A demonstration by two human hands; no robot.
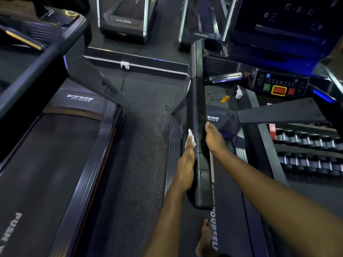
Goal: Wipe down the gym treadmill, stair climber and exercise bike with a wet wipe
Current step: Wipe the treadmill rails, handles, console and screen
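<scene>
One wet wipe point(192, 139) lay pressed under the straight fingers of the left hand point(185, 164), against the left side of the treadmill's point(233, 210) black handrail point(198, 108). The right hand point(214, 139) rested flat and open along the rail's right side. One bare foot point(206, 238) stood on the belt. A second treadmill point(65, 145) stood to the left, and two rows of dumbbells point(306, 151) to the right.
</scene>
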